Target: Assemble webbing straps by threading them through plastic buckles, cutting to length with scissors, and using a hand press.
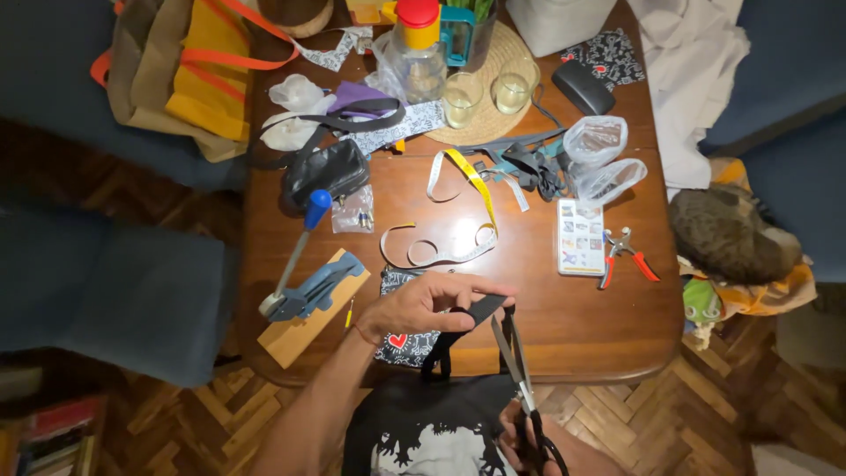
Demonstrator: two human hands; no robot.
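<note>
Scissors (520, 370) in my right hand (522, 436), fingers closed through the handles at the bottom edge, stand open with their blades at a black strap (480, 310). My left hand (423, 304) pinches that strap's end taut above the near edge of the wooden table (582, 326). Farther back lie a measuring tape (463, 207), red-handled pliers (624, 254) and a blue-handled press (304, 282) on its wooden block.

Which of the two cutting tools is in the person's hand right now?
The long grey scissors, gripped by the right hand beside the black strap. The red-handled pliers lie untouched on the table.
</note>
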